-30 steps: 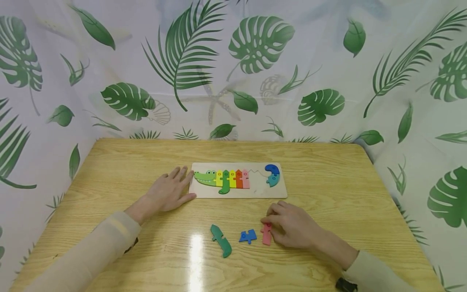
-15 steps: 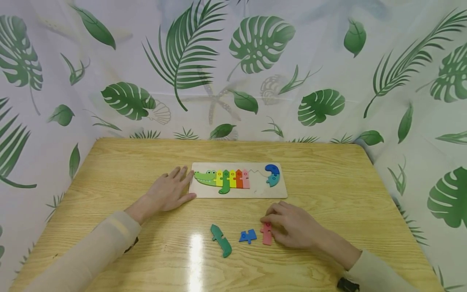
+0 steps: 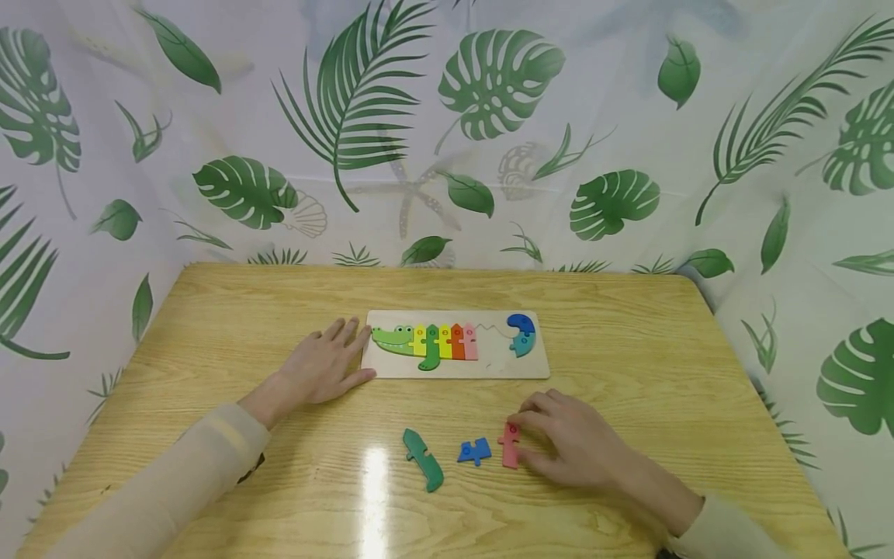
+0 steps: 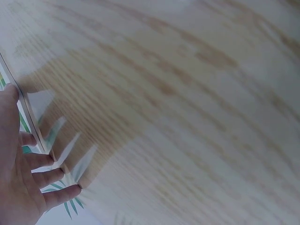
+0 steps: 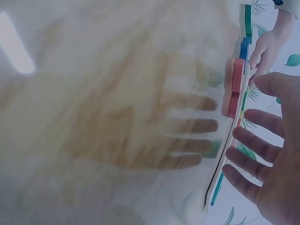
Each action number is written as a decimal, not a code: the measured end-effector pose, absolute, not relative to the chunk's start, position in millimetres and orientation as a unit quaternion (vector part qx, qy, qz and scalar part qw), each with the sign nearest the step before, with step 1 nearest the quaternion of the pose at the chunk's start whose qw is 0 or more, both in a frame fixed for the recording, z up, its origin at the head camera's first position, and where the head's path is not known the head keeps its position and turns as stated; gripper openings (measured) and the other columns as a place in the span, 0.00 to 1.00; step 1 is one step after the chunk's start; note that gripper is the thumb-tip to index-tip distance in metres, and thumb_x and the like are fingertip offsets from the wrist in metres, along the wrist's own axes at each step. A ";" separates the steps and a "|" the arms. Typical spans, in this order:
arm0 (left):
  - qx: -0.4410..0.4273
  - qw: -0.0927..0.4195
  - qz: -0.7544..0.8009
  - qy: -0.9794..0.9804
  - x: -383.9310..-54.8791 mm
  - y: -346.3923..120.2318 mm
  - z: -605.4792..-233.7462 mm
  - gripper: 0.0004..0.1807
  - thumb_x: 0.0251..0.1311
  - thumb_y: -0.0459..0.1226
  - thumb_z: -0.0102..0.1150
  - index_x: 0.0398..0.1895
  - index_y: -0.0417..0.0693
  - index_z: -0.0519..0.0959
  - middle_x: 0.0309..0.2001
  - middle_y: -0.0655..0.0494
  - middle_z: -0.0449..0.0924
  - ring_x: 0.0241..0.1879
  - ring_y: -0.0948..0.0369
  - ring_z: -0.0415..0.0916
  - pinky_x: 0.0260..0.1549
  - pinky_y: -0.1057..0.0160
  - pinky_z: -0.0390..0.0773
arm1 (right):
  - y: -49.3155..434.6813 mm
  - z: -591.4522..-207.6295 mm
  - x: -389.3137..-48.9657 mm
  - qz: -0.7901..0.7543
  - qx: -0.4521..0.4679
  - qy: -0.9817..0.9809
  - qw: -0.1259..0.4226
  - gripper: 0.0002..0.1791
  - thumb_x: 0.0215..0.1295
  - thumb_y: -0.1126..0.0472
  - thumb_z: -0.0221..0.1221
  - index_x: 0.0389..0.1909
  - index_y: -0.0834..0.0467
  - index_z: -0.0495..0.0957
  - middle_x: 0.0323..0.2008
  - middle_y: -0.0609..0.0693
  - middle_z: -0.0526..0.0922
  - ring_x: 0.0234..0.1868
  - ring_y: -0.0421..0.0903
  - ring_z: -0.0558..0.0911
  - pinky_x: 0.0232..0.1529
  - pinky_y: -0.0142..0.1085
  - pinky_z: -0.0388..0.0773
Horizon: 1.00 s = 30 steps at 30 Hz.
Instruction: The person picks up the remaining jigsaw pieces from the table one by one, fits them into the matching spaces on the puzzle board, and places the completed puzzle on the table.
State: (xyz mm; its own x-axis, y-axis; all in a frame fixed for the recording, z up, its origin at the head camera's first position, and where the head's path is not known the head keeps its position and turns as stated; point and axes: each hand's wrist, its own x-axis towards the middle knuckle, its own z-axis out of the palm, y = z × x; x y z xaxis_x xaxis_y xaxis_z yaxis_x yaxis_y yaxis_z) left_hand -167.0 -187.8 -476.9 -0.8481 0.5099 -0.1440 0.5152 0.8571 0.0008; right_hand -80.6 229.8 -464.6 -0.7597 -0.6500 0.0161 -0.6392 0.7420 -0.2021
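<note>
A wooden crocodile puzzle board [image 3: 489, 369] lies mid-table, with a green head, several coloured body pieces and a blue tail set in it. At its left end my left hand [image 3: 323, 365] rests with spread fingers, thumb and fingertips along the board's edge. My right hand [image 3: 583, 442] is beside a pinkish-red puzzle piece [image 3: 511, 446], index finger near its top and thumb near its lower right side. The right wrist view shows that hand's fingers [image 5: 257, 145] extended and apart, holding nothing. Left of the pinkish-red piece lie a blue puzzle piece [image 3: 475, 451] and a dark green leg piece [image 3: 423, 460].
The wood-grain table [image 3: 230, 310] is backed by a white cloth [image 3: 391, 225] printed with green leaves, which also hangs at both sides. A bare stretch of the board, with a zigzag line, separates the body pieces from the tail. Light glares off the front of the table.
My right hand's fingers and thumb have spread a little apart beside the pinkish-red puzzle piece, and its wrist has shifted slightly right. My left hand and the board have stayed put.
</note>
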 end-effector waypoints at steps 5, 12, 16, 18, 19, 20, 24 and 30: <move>0.266 0.069 -0.018 0.961 -167.3 -187.5 -477.1 0.44 0.79 0.62 0.42 0.84 0.42 0.57 0.82 0.34 0.58 0.80 0.37 0.61 0.68 0.35 0.76 | 227.9 -466.2 -76.0 -0.094 -0.322 0.942 0.014 0.23 0.65 0.37 0.67 0.55 0.44 0.87 0.49 0.40 0.84 0.48 0.40 0.80 0.50 0.41 0.84; 0.264 0.070 -0.021 0.962 -167.8 -187.9 -476.0 0.44 0.79 0.63 0.42 0.84 0.42 0.56 0.82 0.34 0.58 0.80 0.37 0.61 0.68 0.36 0.76 | 224.3 -467.4 -68.8 -0.097 -0.286 0.953 -0.002 0.28 0.59 0.31 0.68 0.55 0.42 0.87 0.48 0.40 0.84 0.48 0.39 0.81 0.49 0.41 0.84; 0.264 0.070 -0.019 0.962 -167.7 -188.1 -476.6 0.44 0.79 0.63 0.42 0.84 0.42 0.57 0.82 0.34 0.58 0.80 0.37 0.61 0.68 0.36 0.76 | 222.4 -469.2 -65.4 -0.089 -0.277 0.957 0.011 0.33 0.59 0.26 0.66 0.57 0.43 0.86 0.49 0.40 0.83 0.50 0.41 0.81 0.49 0.42 0.84; 0.264 0.070 -0.018 0.962 -167.5 -188.0 -476.8 0.44 0.79 0.63 0.42 0.84 0.42 0.57 0.82 0.33 0.58 0.80 0.37 0.61 0.68 0.35 0.76 | 221.8 -470.3 -64.2 -0.085 -0.275 0.958 0.017 0.35 0.58 0.24 0.65 0.58 0.44 0.85 0.48 0.40 0.83 0.50 0.41 0.81 0.49 0.42 0.84; 0.264 0.071 -0.018 0.962 -167.4 -188.0 -476.9 0.44 0.79 0.63 0.42 0.84 0.42 0.57 0.82 0.33 0.58 0.80 0.36 0.61 0.68 0.35 0.76 | 221.5 -470.6 -63.8 -0.083 -0.274 0.958 0.019 0.37 0.57 0.24 0.65 0.58 0.44 0.85 0.48 0.40 0.83 0.50 0.41 0.81 0.49 0.42 0.84; 0.265 0.070 -0.018 0.962 -167.2 -188.0 -476.8 0.44 0.79 0.63 0.42 0.84 0.42 0.57 0.82 0.33 0.58 0.80 0.36 0.61 0.68 0.35 0.76 | 221.4 -470.9 -63.3 -0.082 -0.271 0.959 0.022 0.38 0.57 0.23 0.65 0.58 0.45 0.85 0.48 0.40 0.82 0.51 0.41 0.81 0.49 0.42 0.84; 0.266 0.070 -0.018 0.961 -166.9 -187.9 -476.4 0.44 0.79 0.63 0.42 0.84 0.42 0.57 0.82 0.33 0.58 0.80 0.37 0.61 0.68 0.36 0.76 | 222.0 -472.5 -63.0 -0.076 -0.260 0.962 0.027 0.41 0.56 0.20 0.63 0.60 0.46 0.84 0.50 0.42 0.83 0.51 0.43 0.81 0.50 0.44 0.83; 0.267 0.069 -0.020 0.961 -166.8 -187.7 -476.4 0.44 0.79 0.63 0.42 0.84 0.42 0.57 0.82 0.34 0.58 0.80 0.37 0.61 0.68 0.36 0.76 | 221.7 -473.5 -64.5 -0.069 -0.247 0.966 0.034 0.44 0.55 0.19 0.63 0.61 0.48 0.84 0.50 0.44 0.82 0.50 0.43 0.80 0.51 0.45 0.83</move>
